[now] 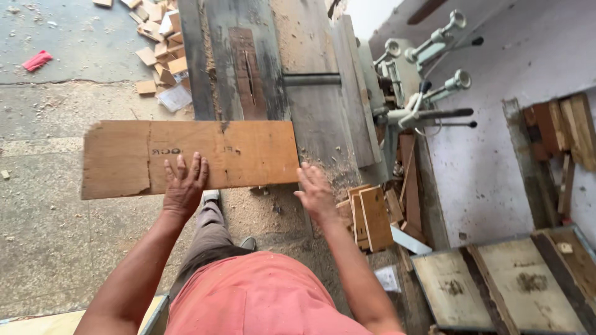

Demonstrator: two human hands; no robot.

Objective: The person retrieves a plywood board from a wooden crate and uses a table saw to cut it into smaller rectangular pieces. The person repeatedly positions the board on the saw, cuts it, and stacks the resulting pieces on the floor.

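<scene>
— Hands first: what are they doing?
— Left hand (184, 186) lies flat, fingers spread, on the flat brown rectangular plywood board (189, 158); right hand (315, 193), fingers apart, is just off its 4 o'clock corner.
— Any cut made?
— None visible; the board sits whole at the grey saw table's (310, 124) near end, blade slot (249, 77) at 12 o'clock.

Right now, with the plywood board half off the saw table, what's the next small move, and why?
Probably bring the right hand onto the plywood board near its right end. Only the left hand presses flat on it, the right hangs just off its corner, and most of the board overhangs the saw table unsupported.
</scene>
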